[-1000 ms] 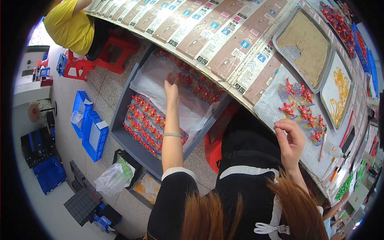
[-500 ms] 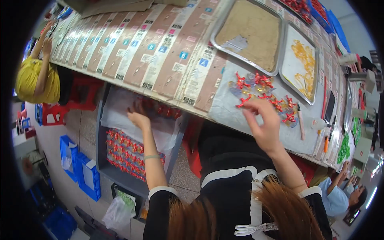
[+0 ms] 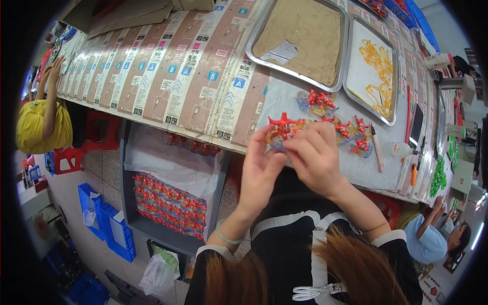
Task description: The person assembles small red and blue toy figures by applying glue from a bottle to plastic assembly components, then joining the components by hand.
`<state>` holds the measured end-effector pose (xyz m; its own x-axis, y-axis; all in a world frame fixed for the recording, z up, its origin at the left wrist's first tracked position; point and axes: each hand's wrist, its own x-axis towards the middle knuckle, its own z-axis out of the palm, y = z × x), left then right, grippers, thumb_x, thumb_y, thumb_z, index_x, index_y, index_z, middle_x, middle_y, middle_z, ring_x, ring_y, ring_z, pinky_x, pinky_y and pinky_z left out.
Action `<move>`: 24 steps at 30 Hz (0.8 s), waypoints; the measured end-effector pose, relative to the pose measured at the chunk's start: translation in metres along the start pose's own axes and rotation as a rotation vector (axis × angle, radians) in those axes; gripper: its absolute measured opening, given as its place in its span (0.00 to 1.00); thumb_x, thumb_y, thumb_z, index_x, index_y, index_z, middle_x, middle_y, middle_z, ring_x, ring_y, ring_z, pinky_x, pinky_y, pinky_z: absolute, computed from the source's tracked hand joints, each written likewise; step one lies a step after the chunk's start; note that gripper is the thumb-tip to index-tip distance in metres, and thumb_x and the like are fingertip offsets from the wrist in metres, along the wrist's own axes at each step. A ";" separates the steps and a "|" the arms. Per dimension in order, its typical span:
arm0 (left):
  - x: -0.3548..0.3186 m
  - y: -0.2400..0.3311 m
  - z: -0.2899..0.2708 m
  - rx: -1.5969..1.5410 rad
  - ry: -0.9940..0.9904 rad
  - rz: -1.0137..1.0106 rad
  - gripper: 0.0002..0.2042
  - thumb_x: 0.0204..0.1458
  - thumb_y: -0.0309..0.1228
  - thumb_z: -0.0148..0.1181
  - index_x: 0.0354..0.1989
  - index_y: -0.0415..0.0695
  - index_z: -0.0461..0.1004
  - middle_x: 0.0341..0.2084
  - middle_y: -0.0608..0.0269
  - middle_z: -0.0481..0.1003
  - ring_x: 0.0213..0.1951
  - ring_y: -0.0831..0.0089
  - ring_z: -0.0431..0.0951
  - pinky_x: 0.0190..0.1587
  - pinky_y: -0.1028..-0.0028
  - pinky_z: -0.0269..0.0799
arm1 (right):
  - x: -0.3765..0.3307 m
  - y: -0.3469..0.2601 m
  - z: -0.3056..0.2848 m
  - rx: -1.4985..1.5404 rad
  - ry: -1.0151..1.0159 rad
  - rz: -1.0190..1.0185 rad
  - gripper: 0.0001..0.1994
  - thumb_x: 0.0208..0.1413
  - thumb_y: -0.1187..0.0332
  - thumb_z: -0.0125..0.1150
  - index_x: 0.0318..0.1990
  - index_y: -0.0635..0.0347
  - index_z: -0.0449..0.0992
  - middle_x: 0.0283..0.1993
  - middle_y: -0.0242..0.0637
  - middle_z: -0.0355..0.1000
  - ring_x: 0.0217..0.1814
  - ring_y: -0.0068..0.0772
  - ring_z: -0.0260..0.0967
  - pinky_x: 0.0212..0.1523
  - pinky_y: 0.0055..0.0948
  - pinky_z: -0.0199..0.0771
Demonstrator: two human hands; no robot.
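Over the table's near edge, a small red figurine (image 3: 282,122) with clear blue and yellow parts at its base is held up between my two hands. My left hand (image 3: 260,173) pinches it from the left side. From the right, the fingers of my right hand (image 3: 319,158) are closed around its lower part and hide some of it. Beyond my hands, more red figurines (image 3: 321,99) with clear bases lie on a pale sheet (image 3: 339,166). Another group of them (image 3: 356,133) is to the right of my right hand.
Two metal trays stand behind, one with a tan sheet (image 3: 305,40), one with yellow clear pieces (image 3: 378,66). A pen (image 3: 377,150), a white bottle (image 3: 401,150) and a phone (image 3: 417,124) lie right. Lower left, a grey bin (image 3: 216,203) holds rows of figurines and white paper (image 3: 170,165).
My left hand has come up from the grey bin to the table. My right hand has moved left, and both now hold a red figurine between them.
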<state>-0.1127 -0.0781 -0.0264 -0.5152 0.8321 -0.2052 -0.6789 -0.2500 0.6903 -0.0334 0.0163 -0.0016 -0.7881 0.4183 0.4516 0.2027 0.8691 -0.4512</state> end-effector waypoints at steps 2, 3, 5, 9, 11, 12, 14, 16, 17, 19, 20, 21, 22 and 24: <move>0.001 -0.007 0.002 0.035 0.011 -0.026 0.17 0.50 0.25 0.45 0.48 0.37 0.53 0.43 0.56 0.63 0.43 0.71 0.67 0.44 0.75 0.63 | -0.006 -0.002 -0.008 0.103 0.015 0.013 0.11 0.31 0.75 0.59 0.28 0.59 0.70 0.28 0.33 0.64 0.33 0.35 0.60 0.35 0.33 0.57; 0.001 -0.005 0.004 -0.080 0.004 -0.093 0.17 0.50 0.25 0.45 0.48 0.37 0.54 0.42 0.55 0.64 0.41 0.69 0.69 0.43 0.74 0.64 | -0.008 0.000 -0.018 0.203 0.023 0.048 0.13 0.32 0.76 0.61 0.31 0.60 0.70 0.31 0.34 0.64 0.34 0.34 0.60 0.35 0.30 0.60; 0.002 -0.001 0.010 -0.201 0.023 -0.170 0.16 0.50 0.26 0.46 0.47 0.37 0.54 0.38 0.54 0.68 0.35 0.67 0.72 0.41 0.71 0.67 | -0.013 0.004 -0.026 0.357 0.124 0.240 0.14 0.32 0.76 0.61 0.32 0.61 0.69 0.32 0.35 0.64 0.34 0.32 0.60 0.33 0.28 0.61; -0.001 -0.002 0.020 -0.144 -0.065 -0.199 0.16 0.49 0.27 0.47 0.46 0.37 0.55 0.37 0.54 0.68 0.35 0.67 0.72 0.40 0.71 0.68 | -0.018 0.014 -0.039 0.645 0.131 0.531 0.16 0.37 0.77 0.60 0.38 0.66 0.66 0.32 0.35 0.65 0.33 0.23 0.61 0.36 0.22 0.61; -0.003 -0.005 0.025 -0.139 -0.113 -0.217 0.16 0.49 0.28 0.48 0.45 0.37 0.56 0.37 0.54 0.68 0.34 0.67 0.72 0.39 0.70 0.69 | -0.019 0.016 -0.041 0.690 0.153 0.567 0.13 0.38 0.76 0.59 0.35 0.65 0.68 0.30 0.36 0.68 0.30 0.23 0.64 0.32 0.20 0.64; -0.004 -0.005 0.028 -0.137 -0.114 -0.224 0.16 0.49 0.28 0.48 0.45 0.37 0.56 0.37 0.54 0.68 0.34 0.67 0.72 0.39 0.70 0.69 | -0.019 0.016 -0.042 0.691 0.146 0.559 0.12 0.39 0.77 0.59 0.35 0.66 0.69 0.28 0.36 0.68 0.30 0.21 0.65 0.32 0.19 0.64; -0.005 -0.005 0.032 -0.101 -0.101 -0.218 0.16 0.48 0.29 0.49 0.44 0.36 0.56 0.36 0.54 0.68 0.34 0.66 0.73 0.38 0.70 0.69 | -0.022 0.018 -0.046 0.693 0.144 0.556 0.11 0.40 0.78 0.58 0.34 0.66 0.69 0.27 0.36 0.69 0.29 0.20 0.66 0.31 0.18 0.65; -0.004 -0.007 0.034 -0.094 -0.126 -0.231 0.17 0.48 0.29 0.50 0.44 0.36 0.56 0.36 0.54 0.68 0.34 0.66 0.73 0.38 0.70 0.69 | -0.024 0.020 -0.049 0.756 0.196 0.569 0.10 0.40 0.79 0.57 0.34 0.67 0.70 0.26 0.36 0.69 0.28 0.20 0.66 0.30 0.18 0.65; -0.004 -0.007 0.033 -0.088 -0.147 -0.236 0.17 0.48 0.30 0.50 0.44 0.36 0.56 0.36 0.54 0.68 0.33 0.66 0.73 0.38 0.70 0.69 | -0.025 0.020 -0.050 0.761 0.198 0.572 0.10 0.40 0.79 0.57 0.34 0.67 0.70 0.26 0.36 0.69 0.28 0.20 0.66 0.30 0.18 0.65; -0.004 -0.008 0.036 -0.092 -0.148 -0.251 0.17 0.48 0.30 0.50 0.44 0.36 0.56 0.36 0.54 0.68 0.33 0.66 0.73 0.38 0.69 0.70 | -0.027 0.020 -0.054 0.733 0.219 0.574 0.11 0.40 0.80 0.57 0.35 0.67 0.70 0.26 0.36 0.69 0.28 0.20 0.66 0.30 0.18 0.65; -0.004 -0.009 0.037 -0.103 -0.153 -0.264 0.17 0.48 0.30 0.50 0.45 0.36 0.56 0.36 0.53 0.68 0.33 0.66 0.73 0.38 0.69 0.70 | -0.028 0.021 -0.056 0.737 0.221 0.577 0.11 0.40 0.80 0.57 0.35 0.67 0.70 0.26 0.36 0.69 0.28 0.20 0.66 0.30 0.18 0.65; -0.003 -0.009 0.038 -0.099 -0.151 -0.266 0.17 0.48 0.30 0.50 0.45 0.36 0.56 0.36 0.53 0.68 0.33 0.66 0.73 0.38 0.69 0.70 | -0.029 0.021 -0.058 0.725 0.205 0.565 0.11 0.40 0.80 0.56 0.35 0.67 0.70 0.26 0.36 0.69 0.28 0.20 0.66 0.30 0.18 0.65; -0.003 -0.008 0.037 -0.121 -0.156 -0.282 0.18 0.48 0.30 0.50 0.45 0.36 0.56 0.36 0.53 0.68 0.33 0.66 0.73 0.38 0.69 0.70 | -0.029 0.022 -0.060 0.714 0.189 0.552 0.11 0.40 0.80 0.56 0.35 0.67 0.70 0.26 0.36 0.69 0.28 0.20 0.66 0.30 0.18 0.65; -0.002 -0.008 0.038 -0.141 -0.160 -0.300 0.18 0.48 0.31 0.50 0.45 0.36 0.56 0.36 0.53 0.68 0.33 0.66 0.73 0.38 0.69 0.70 | -0.029 0.022 -0.060 0.722 0.193 0.568 0.11 0.40 0.80 0.56 0.35 0.68 0.70 0.25 0.35 0.69 0.28 0.20 0.66 0.31 0.18 0.64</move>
<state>-0.0862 -0.0590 -0.0051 -0.2016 0.9429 -0.2653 -0.8587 -0.0398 0.5110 0.0290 0.0389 0.0222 -0.5586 0.8224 0.1081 0.0666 0.1744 -0.9824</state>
